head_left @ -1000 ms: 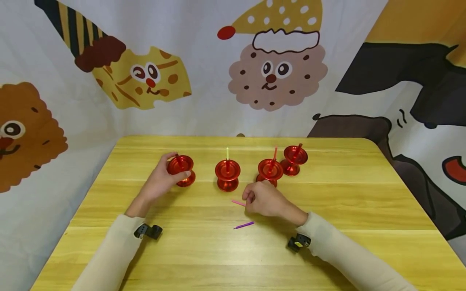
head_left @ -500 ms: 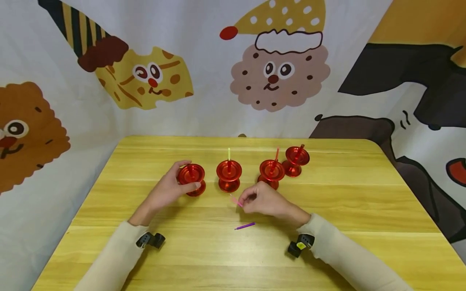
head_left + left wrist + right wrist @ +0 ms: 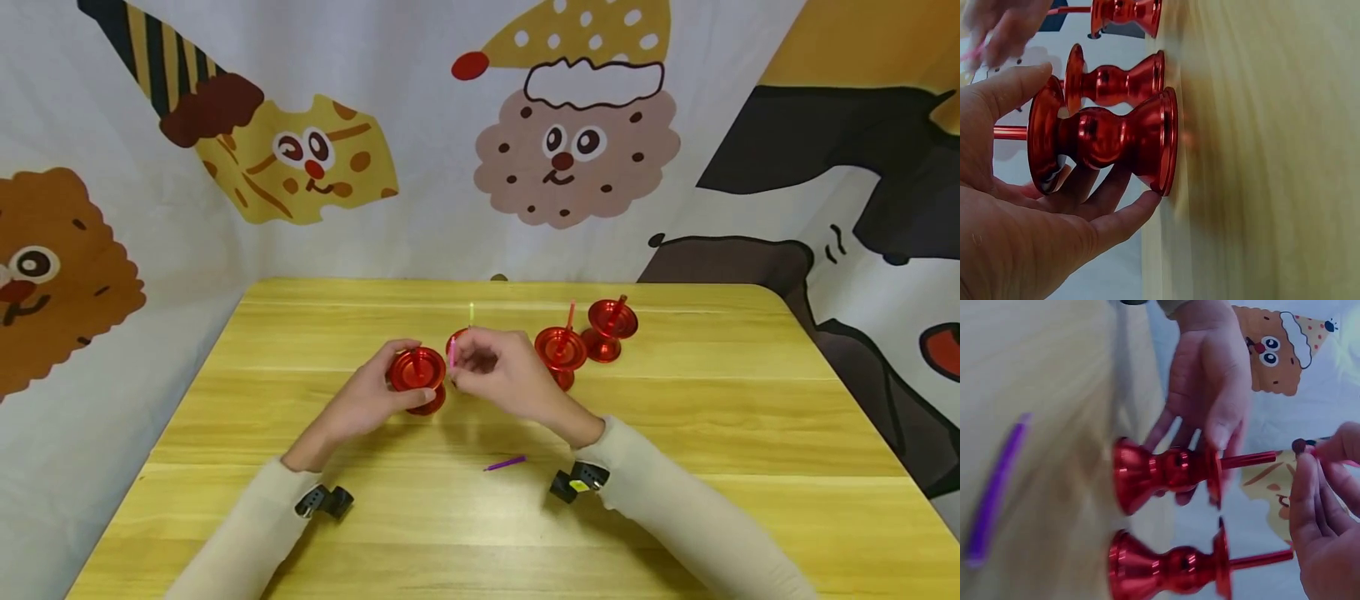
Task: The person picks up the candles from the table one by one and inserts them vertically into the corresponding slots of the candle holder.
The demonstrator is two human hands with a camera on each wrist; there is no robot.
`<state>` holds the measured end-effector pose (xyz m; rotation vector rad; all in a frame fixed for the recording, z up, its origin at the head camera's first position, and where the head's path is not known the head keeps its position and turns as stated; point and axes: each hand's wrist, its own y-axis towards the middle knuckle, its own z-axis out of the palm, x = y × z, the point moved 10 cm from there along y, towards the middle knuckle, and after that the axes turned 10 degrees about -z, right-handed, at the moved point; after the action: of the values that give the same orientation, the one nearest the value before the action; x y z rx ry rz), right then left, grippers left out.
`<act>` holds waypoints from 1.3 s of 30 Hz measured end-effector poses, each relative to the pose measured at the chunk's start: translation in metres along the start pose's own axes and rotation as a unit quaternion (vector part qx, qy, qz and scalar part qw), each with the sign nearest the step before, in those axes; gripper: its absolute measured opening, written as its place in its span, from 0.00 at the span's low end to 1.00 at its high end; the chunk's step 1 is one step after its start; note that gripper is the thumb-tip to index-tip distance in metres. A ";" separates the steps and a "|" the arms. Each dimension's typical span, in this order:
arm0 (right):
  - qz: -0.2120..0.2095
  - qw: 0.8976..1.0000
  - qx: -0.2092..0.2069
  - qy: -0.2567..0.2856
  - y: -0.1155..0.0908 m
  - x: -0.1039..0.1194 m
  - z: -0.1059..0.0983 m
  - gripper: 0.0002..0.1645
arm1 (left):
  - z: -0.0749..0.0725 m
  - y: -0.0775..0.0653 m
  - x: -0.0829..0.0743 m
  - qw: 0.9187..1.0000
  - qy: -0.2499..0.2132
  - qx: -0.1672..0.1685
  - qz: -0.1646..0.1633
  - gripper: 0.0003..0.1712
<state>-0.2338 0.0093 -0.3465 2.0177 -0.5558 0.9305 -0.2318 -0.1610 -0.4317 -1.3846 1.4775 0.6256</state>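
My left hand [image 3: 367,404] holds a shiny red metal candle holder [image 3: 417,371], its fingers and thumb around the dish and waist. The holder is upright, with a bare red tube rising from its dish [image 3: 1044,134]. Its base is low at the tabletop in the left wrist view. Just to the right, my right hand [image 3: 502,371] pinches a thin pink candle [image 3: 452,352] between thumb and fingertips, held upright near the holder's dish. A second red holder [image 3: 454,340], bearing a yellow candle [image 3: 472,314], is mostly hidden behind the right hand.
To the right stand another red holder [image 3: 561,350] with a coral-red candle [image 3: 572,314] and one [image 3: 612,321] with only its tube. A purple candle [image 3: 505,463] lies on the wooden table [image 3: 420,525] in front. Behind hangs a cartoon-printed cloth [image 3: 427,150].
My right hand has picked the pink candle up off the table and carried it left and up, turning it upright. My left hand has brought its holder rightward and nearer.
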 end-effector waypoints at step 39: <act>-0.122 0.985 -0.003 -0.121 0.033 0.020 0.018 0.01 | 0.018 -0.012 -0.007 0.999 -0.007 0.033 0.011 0.45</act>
<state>-0.2348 -0.0252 -0.3215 2.1509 -0.4272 0.5399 -0.2161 -0.1451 -0.4296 -1.3120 1.4915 0.5932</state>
